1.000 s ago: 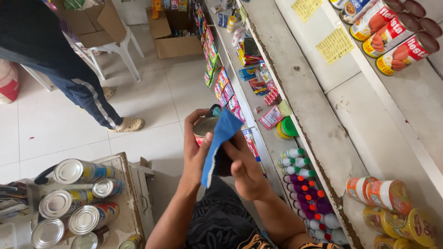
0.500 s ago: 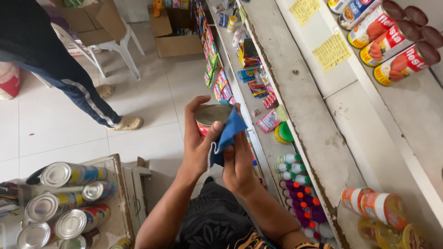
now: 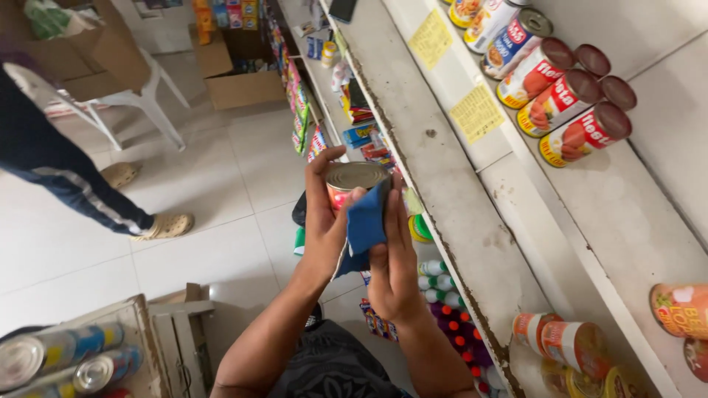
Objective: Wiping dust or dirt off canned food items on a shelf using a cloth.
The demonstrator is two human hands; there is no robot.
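Left hand [image 3: 324, 236] closed round a can [image 3: 352, 184], fingers wrapped behind, thumb at the front edge. Can upright, silver top facing up, held at chest height just beside the edge of the shelf [image 3: 450, 199]. Right hand [image 3: 391, 262] pressing a blue cloth [image 3: 365, 221] flat against the can's side, fingers extended along the cloth; grip on the cloth by palm and fingers, not a fist.

Change over the last second: cloth formerly draped loose over the top of the can and hiding most of it; now drawn down to the side wall, lid fully exposed. Can raised slightly and turned more upright in the left hand. Judged: top wiped, wiping moved on to the body of the can.

Surroundings: row of red-labelled cans [image 3: 568, 110] lying on the upper shelf, well apart from the hands. More cans [image 3: 568, 343] on the lower shelf at right. Small bottles [image 3: 442, 287] with coloured caps on the rack below the hands. Crate [image 3: 140, 346] at lower left holding further cans [image 3: 103, 368] on their sides. Another person's leg [image 3: 81, 195] on the tiled floor at left, well clear of the work. White chair [image 3: 147, 96] and cardboard box [image 3: 236, 74] beyond.
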